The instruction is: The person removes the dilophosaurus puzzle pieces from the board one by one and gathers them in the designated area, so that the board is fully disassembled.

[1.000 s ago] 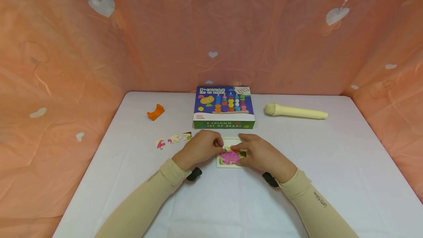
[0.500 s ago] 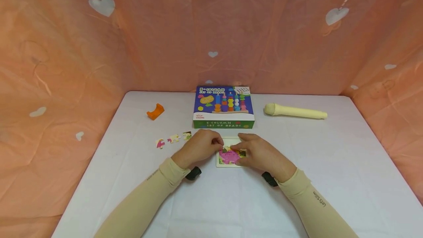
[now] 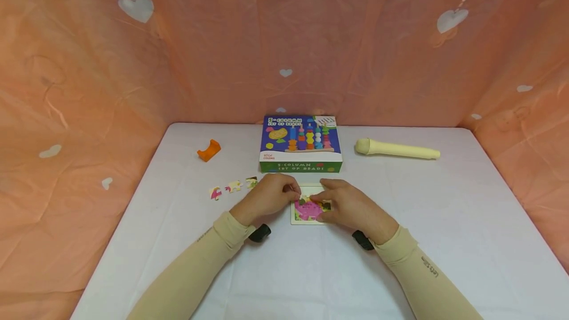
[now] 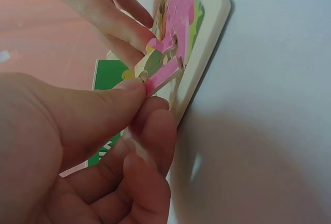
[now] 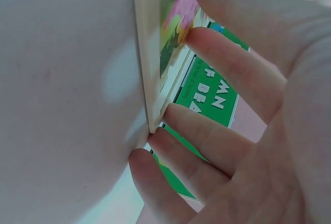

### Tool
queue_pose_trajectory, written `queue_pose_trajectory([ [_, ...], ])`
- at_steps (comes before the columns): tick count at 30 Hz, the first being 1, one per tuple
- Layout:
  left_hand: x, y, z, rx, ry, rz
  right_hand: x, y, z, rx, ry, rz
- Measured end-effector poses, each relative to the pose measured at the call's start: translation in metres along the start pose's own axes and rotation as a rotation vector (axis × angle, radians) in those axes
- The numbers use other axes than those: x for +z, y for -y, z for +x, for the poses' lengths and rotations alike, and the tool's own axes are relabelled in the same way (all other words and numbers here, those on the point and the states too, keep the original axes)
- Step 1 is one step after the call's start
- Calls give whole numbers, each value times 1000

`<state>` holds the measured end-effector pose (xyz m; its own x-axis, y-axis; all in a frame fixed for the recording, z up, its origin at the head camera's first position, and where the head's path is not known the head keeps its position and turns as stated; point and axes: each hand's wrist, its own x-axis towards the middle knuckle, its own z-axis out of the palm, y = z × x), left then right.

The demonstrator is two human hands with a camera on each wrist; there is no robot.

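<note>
A small puzzle board [image 3: 307, 222] with a pale frame and a pink animal picture lies on the table between both hands. At its left side, my left hand [image 3: 268, 195] pinches a pink and green puzzle piece [image 4: 163, 75] between thumb and index finger. In the left wrist view that piece is tilted against the picture. My right hand [image 3: 351, 206] rests on the board's right side. Its thumb and index finger touch the picture, while the other fingers [image 5: 207, 131], fairly straight, lie at the frame's far edge. The hands hide parts of the board.
Three loose puzzle pieces [image 3: 233, 186] lie in a row left of the left hand. A bead-set box [image 3: 301, 144] stands just behind the board. An orange curved block [image 3: 209, 150] is at the back left, a pale yellow microphone-shaped object [image 3: 397, 149] at the back right.
The left fingertips have shifted very slightly up from the picture with the puzzle piece. My right hand stays in place on the board.
</note>
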<state>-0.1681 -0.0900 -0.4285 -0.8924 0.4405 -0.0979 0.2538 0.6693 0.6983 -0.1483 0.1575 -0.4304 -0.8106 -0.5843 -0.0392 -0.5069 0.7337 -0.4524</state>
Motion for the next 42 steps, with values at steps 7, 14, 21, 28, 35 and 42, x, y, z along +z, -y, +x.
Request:
queue_pose_trajectory([
  [7,-16,12,-21,-100,-44,-58,2,4,2,20,25,12],
  [14,-50,51,-61,-127,-110,12,1,0,-1,45,22,14],
  [21,-77,82,-101,-193,-134,43,1,-3,-5,36,9,20],
  [28,-87,95,-117,-220,-129,52,1,-2,-3,41,13,24],
  [35,-90,102,-119,-233,-123,66,0,-1,-2,43,22,22],
  [42,-93,104,-120,-238,-127,57,0,-1,-2,25,13,11],
])
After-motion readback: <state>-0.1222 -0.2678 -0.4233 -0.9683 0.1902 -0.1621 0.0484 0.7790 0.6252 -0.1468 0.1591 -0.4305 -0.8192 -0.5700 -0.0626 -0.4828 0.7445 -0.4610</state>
